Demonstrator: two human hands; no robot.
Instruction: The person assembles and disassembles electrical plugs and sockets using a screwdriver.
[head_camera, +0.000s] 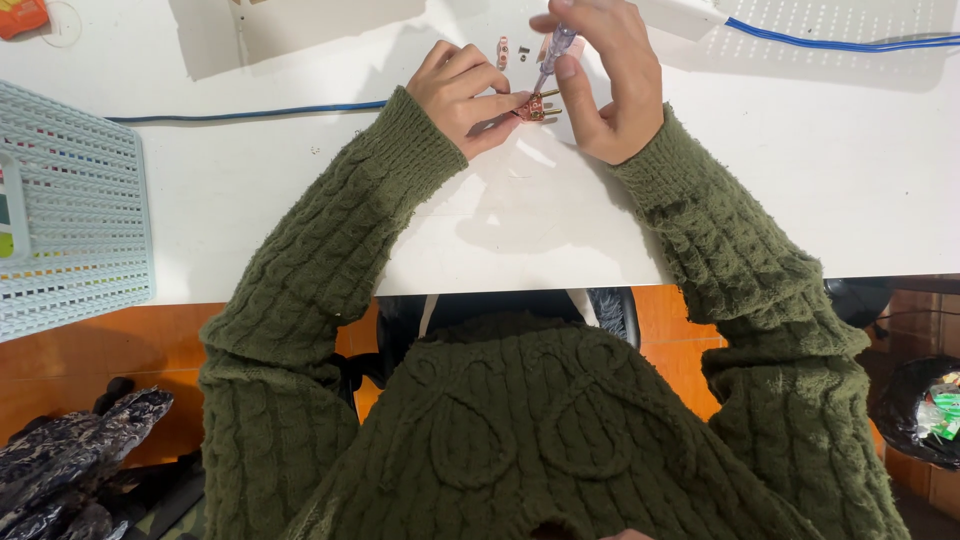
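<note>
My left hand (462, 92) pinches a small red plug part (530, 107) with brass prongs, holding it on the white table (760, 180). My right hand (610, 80) grips a slim screwdriver (553, 52) with a clear handle, its tip pointing down onto the red part. A few small loose pieces (503, 50) lie on the table just beyond the hands. Both arms wear a green cable-knit sweater.
A pale blue perforated tray (75, 200) lies at the left table edge. A blue cable (250, 112) runs across the table behind the hands, another blue cable (840, 42) at the top right. An orange object (20, 15) sits at the top left. Dark bags lie on the orange floor.
</note>
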